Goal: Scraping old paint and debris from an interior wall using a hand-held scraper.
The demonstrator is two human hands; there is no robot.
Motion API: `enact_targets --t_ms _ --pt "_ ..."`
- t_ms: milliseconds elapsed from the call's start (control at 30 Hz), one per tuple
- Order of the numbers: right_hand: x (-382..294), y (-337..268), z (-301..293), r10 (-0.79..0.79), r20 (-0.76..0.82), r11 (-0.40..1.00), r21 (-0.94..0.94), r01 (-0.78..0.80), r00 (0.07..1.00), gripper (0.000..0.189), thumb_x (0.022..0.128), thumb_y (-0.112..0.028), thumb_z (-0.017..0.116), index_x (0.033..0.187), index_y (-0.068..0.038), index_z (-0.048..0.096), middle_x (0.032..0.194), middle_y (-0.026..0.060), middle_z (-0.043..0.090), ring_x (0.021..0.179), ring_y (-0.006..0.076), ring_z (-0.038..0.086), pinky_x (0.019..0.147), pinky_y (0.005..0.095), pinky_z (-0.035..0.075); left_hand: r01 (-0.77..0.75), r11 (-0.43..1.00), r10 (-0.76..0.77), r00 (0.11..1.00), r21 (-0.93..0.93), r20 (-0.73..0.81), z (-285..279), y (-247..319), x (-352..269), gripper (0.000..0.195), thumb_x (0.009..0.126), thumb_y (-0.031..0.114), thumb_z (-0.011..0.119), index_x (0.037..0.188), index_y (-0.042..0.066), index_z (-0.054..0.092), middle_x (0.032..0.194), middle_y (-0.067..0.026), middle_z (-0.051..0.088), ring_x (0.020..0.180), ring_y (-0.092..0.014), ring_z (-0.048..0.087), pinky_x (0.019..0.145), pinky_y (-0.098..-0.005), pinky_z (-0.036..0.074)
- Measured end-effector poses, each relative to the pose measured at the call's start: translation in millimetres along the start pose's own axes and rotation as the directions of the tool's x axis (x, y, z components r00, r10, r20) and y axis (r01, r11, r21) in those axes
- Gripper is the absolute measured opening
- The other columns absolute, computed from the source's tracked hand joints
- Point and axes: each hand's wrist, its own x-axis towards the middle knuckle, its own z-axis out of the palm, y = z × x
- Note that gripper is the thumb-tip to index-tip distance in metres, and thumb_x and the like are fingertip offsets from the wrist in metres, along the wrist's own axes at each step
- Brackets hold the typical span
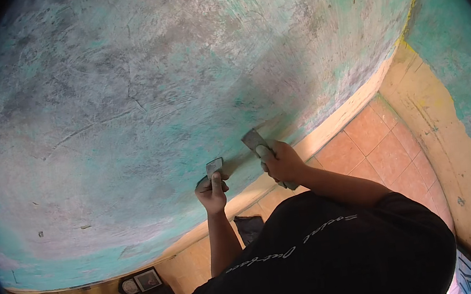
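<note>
A large wall [149, 113] with patchy grey, green and turquoise paint or plaster fills most of the view. My right hand [278, 159] grips a putty knife [254, 139] by its handle, its broad flat blade against or close to the lower wall. Lower and further left, my left hand [213, 191] pinches a small flat scraper [214, 166] between thumb and fingers, the blade pointing up. Something dark lies behind the left fingers; I cannot tell what it is. The two tools are apart.
Orange floor tiles [366, 145] lie below the wall's cream base band [329, 129]. At the right, an adjoining wall [443, 62] is green above cream. A dark object [249, 228] sits on the floor near my body. Framed pictures [148, 280] and a dark cabinet stand at the lower left.
</note>
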Motion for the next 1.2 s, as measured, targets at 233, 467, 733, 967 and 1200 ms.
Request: enact_targets --t_ms 233,467,733,967,1200 --pt "1 1 -2 -0.085 -0.025 0.995 -0.058 0.083 0.996 0.026 0.091 -0.026 0.046 0.081 -0.002 0.047 0.053 0.0065 0.048 0.039 0.0154 0.048 0.036 0.0322 0.038 0.008 1.000 -0.008 1.000 -0.007 -0.020 1 3 0 0.025 0.090 0.016 0.057 0.072 0.000 0.064 0.066 -0.0093 0.064 0.046 -0.007 0.049 0.042 -0.0236 0.038" --pt "0 -4 0 -0.028 0.003 0.999 -0.026 0.029 1.000 0.025 0.094 -0.027 0.044 0.083 -0.005 0.047 0.056 0.0021 0.049 0.039 0.0099 0.044 0.035 0.0266 0.036 -0.004 1.000 0.004 1.000 0.014 -0.020 4 6 -2 0.028 0.090 0.018 0.057 0.070 0.000 0.064 0.062 -0.0062 0.062 0.045 -0.007 0.048 0.042 -0.0243 0.036" --pt "0 9 -4 0.013 -0.016 1.000 0.017 -0.012 1.000 0.025 0.094 -0.028 0.044 0.083 -0.006 0.047 0.056 0.0020 0.048 0.038 0.0095 0.044 0.035 0.0262 0.036 -0.004 1.000 0.004 1.000 0.010 0.001 1 3 -1 0.026 0.090 0.016 0.056 0.072 0.000 0.064 0.065 -0.0078 0.063 0.046 -0.007 0.048 0.043 -0.0236 0.037" --pt "0 -2 -3 -0.005 0.009 1.000 0.024 0.004 1.000 0.024 0.094 -0.028 0.044 0.086 -0.006 0.048 0.056 0.0017 0.048 0.039 0.0091 0.044 0.035 0.0263 0.036 -0.008 1.000 0.008 1.000 -0.020 -0.012 2 3 1 0.024 0.089 0.015 0.057 0.073 0.000 0.064 0.066 -0.0085 0.064 0.046 -0.007 0.048 0.043 -0.0235 0.037" --pt "-3 -14 6 0.008 0.014 0.999 0.053 -0.009 1.000 0.024 0.093 -0.027 0.044 0.084 -0.005 0.047 0.057 0.0034 0.049 0.039 0.0108 0.045 0.035 0.0280 0.037 -0.026 1.000 0.026 1.000 -0.017 0.007 0 1 0 0.025 0.090 0.016 0.057 0.073 -0.001 0.064 0.060 -0.0062 0.061 0.046 -0.007 0.048 0.042 -0.0236 0.037"
